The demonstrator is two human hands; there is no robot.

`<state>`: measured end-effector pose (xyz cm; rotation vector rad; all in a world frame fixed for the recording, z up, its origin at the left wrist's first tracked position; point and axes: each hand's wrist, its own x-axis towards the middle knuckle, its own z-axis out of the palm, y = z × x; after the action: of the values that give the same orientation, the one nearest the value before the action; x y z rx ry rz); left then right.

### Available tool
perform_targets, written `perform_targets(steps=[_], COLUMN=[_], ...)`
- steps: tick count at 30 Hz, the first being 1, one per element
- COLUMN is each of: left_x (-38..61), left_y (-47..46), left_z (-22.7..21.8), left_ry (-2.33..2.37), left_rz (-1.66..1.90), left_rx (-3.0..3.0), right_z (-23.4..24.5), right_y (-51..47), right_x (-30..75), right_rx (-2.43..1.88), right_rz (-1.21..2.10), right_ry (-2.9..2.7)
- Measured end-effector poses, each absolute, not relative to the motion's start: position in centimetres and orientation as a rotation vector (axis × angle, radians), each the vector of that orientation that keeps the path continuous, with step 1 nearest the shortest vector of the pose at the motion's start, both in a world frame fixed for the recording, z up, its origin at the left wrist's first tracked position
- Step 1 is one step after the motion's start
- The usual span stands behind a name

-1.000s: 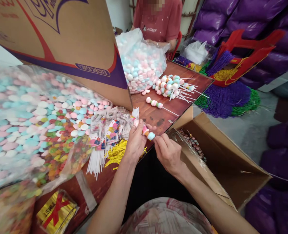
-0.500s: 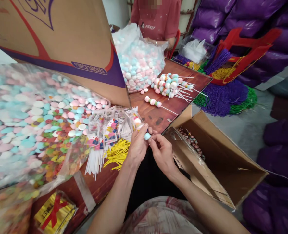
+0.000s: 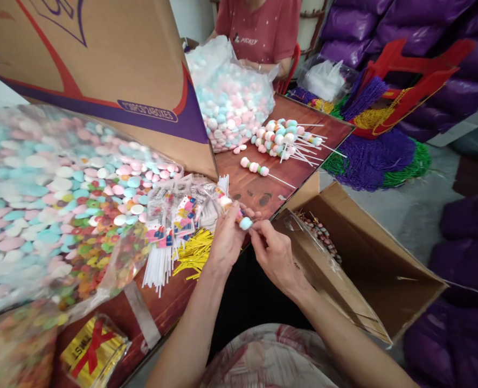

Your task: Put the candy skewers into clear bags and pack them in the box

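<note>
Just past the table edge, my left hand [image 3: 226, 240] is wrapped round a marshmallow candy skewer [image 3: 245, 223], whose lowest visible piece is pale blue. Printed clear film seems to lie around its upper part. Fingertips of my right hand [image 3: 276, 256] pinch right below the blue piece, hiding the stick there. Left of my hands are printed clear wrappers [image 3: 186, 207], white sticks [image 3: 158, 269] and yellow twist ties [image 3: 194, 252]. One candy skewer [image 3: 256, 167] lies alone on the table, with a pile of several skewers [image 3: 281, 140] behind it.
An open bag of marshmallows [image 3: 24, 215] and gummy rings [image 3: 97, 231] covers the left. A tall carton [image 3: 113, 64] stands behind it. At right is an open cardboard box [image 3: 368, 269]. A person in a red shirt [image 3: 258, 32] sits beyond a marshmallow bag [image 3: 239, 97].
My right hand has shifted slightly down and right, and more of the blue piece shows between my hands. Otherwise only the view has moved a little.
</note>
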<state>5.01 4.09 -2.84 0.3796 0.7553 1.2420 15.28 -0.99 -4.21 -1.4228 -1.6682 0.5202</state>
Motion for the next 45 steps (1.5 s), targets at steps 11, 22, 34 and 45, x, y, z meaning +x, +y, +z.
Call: perform_targets(steps=[11, 22, 34, 45], left_x=[2.7, 1.6, 2.2, 2.1], left_y=[4.9, 5.9, 5.6, 5.3], left_z=[-1.9, -1.7, -1.9, -2.2], left_ry=[0.855, 1.033, 1.019, 0.950], left_rz=[1.155, 1.216, 1.189, 1.232], left_rx=[0.417, 0.304, 0.380, 0.369], right_z=[-3.3, -1.8, -2.1, -4.0], right_y=[-0.1, -0.5, -1.4, -1.5], right_x=[15.6, 17.8, 16.8, 14.7], right_rx=[-1.323, -1.298, -1.448, -1.383], right_rz=[0.844, 0.746, 0.256, 0.330], right_ry=[-1.580, -1.953, -2.117, -1.923])
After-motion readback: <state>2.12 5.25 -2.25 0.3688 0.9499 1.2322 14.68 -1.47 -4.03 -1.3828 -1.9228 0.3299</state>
